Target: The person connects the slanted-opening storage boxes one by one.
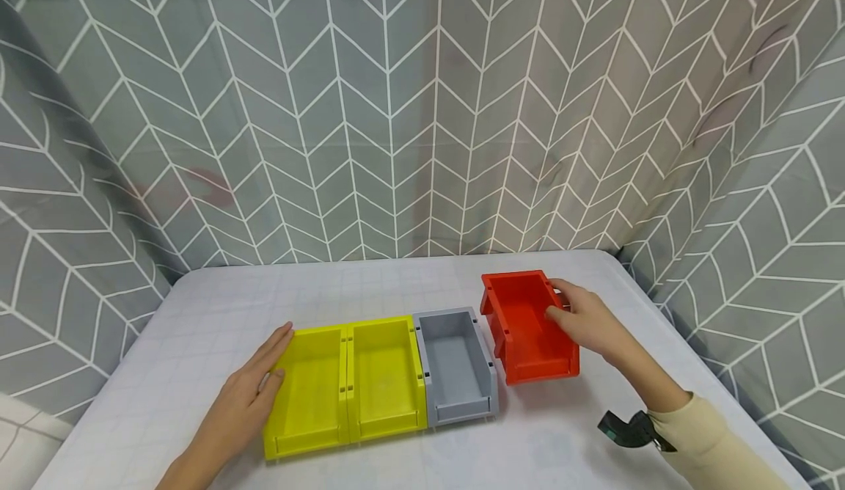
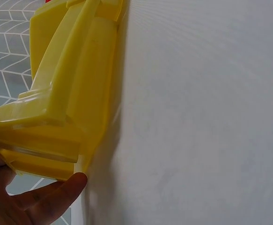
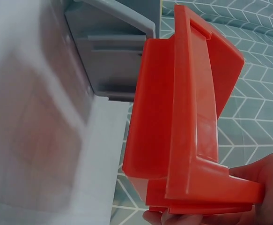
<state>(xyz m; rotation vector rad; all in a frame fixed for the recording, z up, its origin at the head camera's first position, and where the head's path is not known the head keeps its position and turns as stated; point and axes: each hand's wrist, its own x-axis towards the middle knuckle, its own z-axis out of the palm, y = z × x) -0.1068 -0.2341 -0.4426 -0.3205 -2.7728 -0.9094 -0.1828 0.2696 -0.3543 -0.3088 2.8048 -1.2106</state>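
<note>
My right hand (image 1: 587,321) grips the right wall of a red plastic bin (image 1: 543,370), thumb over the rim and fingers outside. The bin is raised off the table and tilted, just right of a grey bin (image 1: 463,409). Two yellow bins stand side by side to the left of the grey one, the middle yellow bin (image 1: 389,422) touching it. Along the outer wall of the leftmost yellow bin (image 1: 310,442) rests my left hand (image 1: 240,395), fingers extended and thumb near the rim. The left wrist view shows fingertips (image 2: 77,183) against that wall.
The bins stand on a table with a white cloth (image 1: 528,450). A grey patterned curtain (image 1: 409,108) hangs behind the table and along both sides. A black wrist strap with a device (image 1: 634,430) is on the right forearm.
</note>
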